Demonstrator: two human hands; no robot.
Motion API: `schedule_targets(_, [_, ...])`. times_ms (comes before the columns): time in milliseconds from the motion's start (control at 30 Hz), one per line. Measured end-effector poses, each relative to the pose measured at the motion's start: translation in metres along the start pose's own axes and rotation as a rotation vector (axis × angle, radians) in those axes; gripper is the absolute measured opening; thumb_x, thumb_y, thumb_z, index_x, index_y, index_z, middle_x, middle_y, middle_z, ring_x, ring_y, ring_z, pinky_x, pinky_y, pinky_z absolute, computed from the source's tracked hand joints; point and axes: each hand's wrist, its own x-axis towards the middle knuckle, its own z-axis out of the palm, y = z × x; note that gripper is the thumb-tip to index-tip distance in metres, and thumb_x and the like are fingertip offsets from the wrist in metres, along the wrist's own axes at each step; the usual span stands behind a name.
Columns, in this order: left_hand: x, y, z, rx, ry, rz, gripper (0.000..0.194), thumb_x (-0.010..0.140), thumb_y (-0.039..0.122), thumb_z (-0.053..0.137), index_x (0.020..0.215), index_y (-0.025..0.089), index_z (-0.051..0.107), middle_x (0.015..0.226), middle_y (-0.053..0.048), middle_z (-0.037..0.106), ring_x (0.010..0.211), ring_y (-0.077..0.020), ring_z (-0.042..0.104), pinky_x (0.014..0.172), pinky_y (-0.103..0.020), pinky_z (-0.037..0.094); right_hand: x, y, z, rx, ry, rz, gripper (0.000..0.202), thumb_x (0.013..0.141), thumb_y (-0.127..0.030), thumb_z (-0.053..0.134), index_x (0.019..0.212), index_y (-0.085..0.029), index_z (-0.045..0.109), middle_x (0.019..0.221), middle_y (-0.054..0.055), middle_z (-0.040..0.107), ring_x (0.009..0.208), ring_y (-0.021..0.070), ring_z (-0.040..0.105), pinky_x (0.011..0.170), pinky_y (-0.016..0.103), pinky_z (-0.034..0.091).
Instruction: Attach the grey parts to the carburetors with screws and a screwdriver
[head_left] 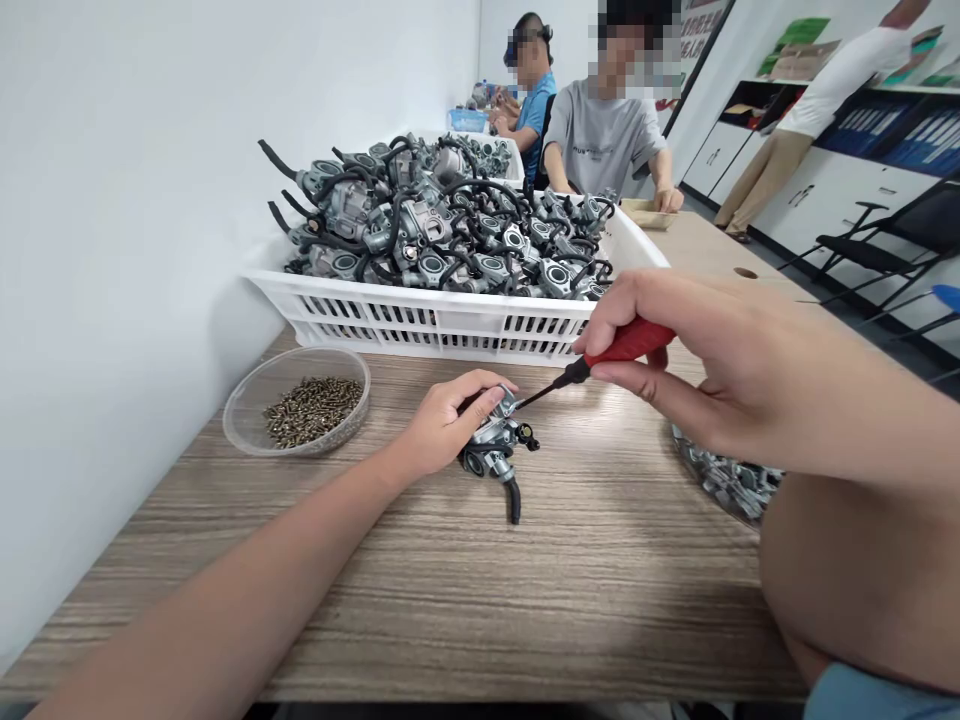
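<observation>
At centre of frame, apparently resting on the counter: carb. Left hand: thumb and fingers clamped on its upper left part. Right hand: thumb and fingers pinching the red grip of the driver, shaft slanting down-left, tip at the carb's top edge. Screw under the tip: too small to tell.

Main risk: slip. Driver at a low slant; if not square to the slot, likely cam-out under twist, then chewed head or scratched metal. Left thumb just beside the tip, so possible jab on a skid. Second: carb pivoting under torque, because of an uneven body, hose sticking out toward frame bottom, and a one-hand hold only. Minor: left forearm near the tub of screws at left of frame, possible knock and spill. Right wrist close over loose parts at right, possible snag.
</observation>
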Motion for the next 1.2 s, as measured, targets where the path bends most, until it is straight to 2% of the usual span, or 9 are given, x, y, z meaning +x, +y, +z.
schedule_targets(200, [0.001, 0.004, 0.000, 0.014, 0.008, 0.004, 0.032, 0.114, 0.045, 0.058, 0.118, 0.022, 0.080, 0.111, -0.007, 0.086, 0.108, -0.0248, 0.081, 0.097, -0.037, 0.063, 0.001, 0.000, 0.008, -0.268, 0.141, 0.113, 0.032, 0.109, -0.059, 0.061, 0.104, -0.030, 0.073, 0.077, 0.003, 0.077, 0.073, 0.0292, 0.072, 0.066, 0.041, 0.051])
schedule_targets(333, [-0.001, -0.002, 0.002, -0.044, 0.042, -0.008, 0.030, 0.113, 0.045, 0.061, 0.129, 0.022, 0.074, 0.116, -0.009, 0.085, 0.104, -0.0241, 0.082, 0.091, -0.036, 0.064, 0.001, -0.001, 0.000, -0.073, 0.002, 0.012, 0.021, 0.108, -0.042, 0.064, 0.124, -0.028, 0.065, 0.121, 0.010, 0.080, 0.100, 0.0327, 0.075, 0.079, 0.045, 0.058])
schedule_targets(400, [-0.001, -0.006, 0.004, -0.094, 0.066, -0.014, 0.032, 0.112, 0.046, 0.063, 0.133, 0.023, 0.070, 0.115, -0.009, 0.085, 0.103, -0.0239, 0.083, 0.088, -0.035, 0.066, 0.001, -0.003, -0.002, 0.025, -0.048, -0.026, 0.017, 0.108, -0.027, 0.059, 0.125, -0.028, 0.063, 0.127, 0.011, 0.077, 0.103, 0.0299, 0.074, 0.082, 0.044, 0.059])
schedule_targets(467, [-0.002, -0.008, 0.005, -0.131, 0.079, -0.022, 0.031, 0.112, 0.048, 0.064, 0.129, 0.023, 0.069, 0.109, -0.007, 0.084, 0.100, -0.0232, 0.083, 0.087, -0.035, 0.066, 0.002, -0.004, -0.002, -0.008, -0.038, -0.037, 0.012, 0.109, -0.023, 0.057, 0.116, -0.027, 0.065, 0.113, 0.008, 0.078, 0.094, 0.0273, 0.074, 0.079, 0.042, 0.057])
schedule_targets(633, [-0.002, -0.008, 0.006, -0.132, 0.094, -0.006, 0.028, 0.111, 0.047, 0.065, 0.124, 0.023, 0.071, 0.106, -0.007, 0.084, 0.096, -0.0225, 0.084, 0.083, -0.034, 0.067, 0.004, -0.005, 0.005, -0.248, 0.087, 0.067, 0.023, 0.111, -0.047, 0.062, 0.105, -0.027, 0.071, 0.079, 0.003, 0.075, 0.070, 0.0255, 0.067, 0.065, 0.040, 0.046])
schedule_targets(800, [-0.002, -0.007, 0.006, -0.103, 0.109, 0.001, 0.027, 0.111, 0.046, 0.065, 0.123, 0.023, 0.074, 0.110, -0.007, 0.085, 0.098, -0.0235, 0.084, 0.084, -0.034, 0.067, 0.001, -0.005, 0.001, 0.001, -0.057, -0.007, 0.017, 0.110, -0.037, 0.060, 0.123, -0.027, 0.065, 0.126, 0.012, 0.078, 0.101, 0.0303, 0.074, 0.077, 0.043, 0.058])
schedule_targets(867, [-0.002, -0.006, 0.006, -0.107, 0.107, -0.004, 0.028, 0.111, 0.046, 0.064, 0.123, 0.023, 0.074, 0.110, -0.007, 0.084, 0.099, -0.0235, 0.084, 0.084, -0.034, 0.067, 0.001, -0.006, 0.002, -0.025, -0.041, -0.029, 0.013, 0.112, -0.034, 0.056, 0.115, -0.028, 0.067, 0.118, 0.009, 0.079, 0.096, 0.0290, 0.075, 0.075, 0.041, 0.056])
schedule_targets(1033, [-0.001, -0.005, 0.005, -0.091, 0.098, 0.005, 0.027, 0.111, 0.044, 0.063, 0.123, 0.022, 0.074, 0.108, -0.007, 0.084, 0.096, -0.0227, 0.084, 0.083, -0.033, 0.067, 0.004, -0.009, 0.009, -0.242, 0.136, 0.080, 0.029, 0.109, -0.053, 0.066, 0.096, -0.027, 0.072, 0.075, 0.004, 0.074, 0.068, 0.0253, 0.068, 0.063, 0.038, 0.044])
schedule_targets(1200, [-0.002, -0.005, 0.005, -0.040, 0.105, 0.034, 0.025, 0.112, 0.042, 0.063, 0.123, 0.023, 0.075, 0.108, -0.007, 0.085, 0.096, -0.0219, 0.083, 0.082, -0.032, 0.066, 0.003, -0.004, 0.003, 0.005, -0.021, 0.007, 0.020, 0.108, -0.038, 0.066, 0.125, -0.029, 0.065, 0.128, 0.011, 0.077, 0.105, 0.0326, 0.075, 0.081, 0.044, 0.059])
